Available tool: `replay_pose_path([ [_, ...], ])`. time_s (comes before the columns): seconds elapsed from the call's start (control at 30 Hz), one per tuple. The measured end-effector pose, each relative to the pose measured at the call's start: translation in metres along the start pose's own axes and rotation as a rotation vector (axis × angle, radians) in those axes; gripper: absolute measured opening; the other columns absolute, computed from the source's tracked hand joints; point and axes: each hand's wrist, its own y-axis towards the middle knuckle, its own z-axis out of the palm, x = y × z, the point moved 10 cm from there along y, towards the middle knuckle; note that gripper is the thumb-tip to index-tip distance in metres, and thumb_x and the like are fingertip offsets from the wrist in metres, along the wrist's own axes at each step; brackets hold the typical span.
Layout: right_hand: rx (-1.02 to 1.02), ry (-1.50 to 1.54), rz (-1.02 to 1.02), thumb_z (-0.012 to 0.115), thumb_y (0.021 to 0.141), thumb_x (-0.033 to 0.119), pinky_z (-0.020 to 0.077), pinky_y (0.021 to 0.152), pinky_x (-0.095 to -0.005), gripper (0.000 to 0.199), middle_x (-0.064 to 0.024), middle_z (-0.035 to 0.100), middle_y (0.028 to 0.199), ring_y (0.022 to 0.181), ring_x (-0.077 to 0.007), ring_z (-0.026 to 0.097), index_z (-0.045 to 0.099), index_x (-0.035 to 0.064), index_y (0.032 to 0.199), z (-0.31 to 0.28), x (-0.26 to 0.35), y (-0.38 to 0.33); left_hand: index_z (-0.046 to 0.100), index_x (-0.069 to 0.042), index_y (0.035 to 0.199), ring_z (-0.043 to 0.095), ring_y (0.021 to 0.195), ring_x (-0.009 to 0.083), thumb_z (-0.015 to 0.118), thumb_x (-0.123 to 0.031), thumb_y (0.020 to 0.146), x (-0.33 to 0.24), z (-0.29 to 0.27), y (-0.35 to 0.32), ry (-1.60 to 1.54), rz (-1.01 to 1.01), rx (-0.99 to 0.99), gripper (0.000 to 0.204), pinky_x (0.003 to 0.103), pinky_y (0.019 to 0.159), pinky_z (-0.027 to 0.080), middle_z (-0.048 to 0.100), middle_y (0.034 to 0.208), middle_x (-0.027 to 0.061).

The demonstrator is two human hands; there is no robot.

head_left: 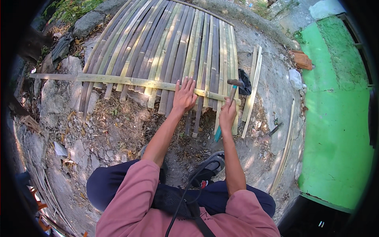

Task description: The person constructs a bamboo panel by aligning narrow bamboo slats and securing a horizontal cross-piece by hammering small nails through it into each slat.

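In front of me lies a panel of split bamboo slats [158, 43], side by side, their near ends uneven. A long bamboo strip [136, 81] crosses them near those ends and sticks out past the panel on the left. My left hand [185, 96] rests flat on this strip, fingers stretched out and holding nothing. To its right, my right hand [227, 114] grips a hammer [233, 91] by its teal handle, close to the strip's right end. The hammer's head points up and away from me. Behind it is a black plastic bag [244, 82].
Loose bamboo strips [252, 89] lie right of the panel, and another long strip [285, 146] is farther right. A green wall [339, 118] borders the right side. Rocks [89, 23] are at the far left. My shoe [213, 162] is on the rubble ground below the panel.
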Motion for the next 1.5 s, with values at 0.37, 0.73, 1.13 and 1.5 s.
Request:
replay_pose_path([
  [0.37, 0.266, -0.278, -0.145, 0.049, 0.116, 0.025, 0.0474, 0.069, -0.0654, 0.027, -0.0358, 0.07, 0.088, 0.085, -0.0575, 0.069, 0.055, -0.0016, 0.115, 0.066, -0.026, -0.031, 0.047, -0.006, 0.164, 0.029, 0.165, 0.0285, 0.051, -0.034, 0.1, -0.014, 0.001, 0.004, -0.016, 0.023, -0.002, 0.069, 0.059, 0.134, 0.017, 0.038, 0.176, 0.0103],
  [0.73, -0.231, 0.133, -0.229, 0.045, 0.117, 0.019, 0.0471, 0.061, -0.0431, 0.025, -0.0125, 0.059, 0.073, 0.063, -0.0317, 0.063, 0.056, 0.0008, 0.131, -0.027, 0.077, -0.005, 0.046, -0.006, 0.164, 0.029, 0.165, 0.0286, 0.051, -0.034, 0.1, 0.0, 0.002, -0.001, 0.0, 0.004, -0.008, 0.07, 0.059, 0.134, 0.017, 0.039, 0.175, 0.0104],
  [1.13, 0.087, -0.043, -0.112, 0.047, 0.117, 0.027, 0.0473, 0.061, -0.0536, 0.03, -0.0249, 0.066, 0.076, 0.068, -0.0446, 0.068, 0.059, -0.0005, 0.122, 0.029, 0.026, -0.015, 0.048, -0.006, 0.163, 0.031, 0.164, 0.0299, 0.051, -0.034, 0.1, 0.001, -0.001, -0.001, -0.002, 0.005, -0.03, 0.069, 0.059, 0.134, 0.018, 0.042, 0.173, 0.0123],
  [1.5, 0.13, -0.215, -0.115, 0.046, 0.118, 0.03, 0.0477, 0.059, -0.046, 0.035, -0.015, 0.06, 0.071, 0.061, -0.0306, 0.064, 0.062, -0.002, 0.122, 0.063, -0.046, -0.02, 0.048, -0.005, 0.162, 0.031, 0.164, 0.0298, 0.052, -0.035, 0.1, -0.007, -0.004, 0.011, -0.022, 0.022, -0.05, 0.069, 0.059, 0.134, 0.018, 0.041, 0.173, 0.0115],
])
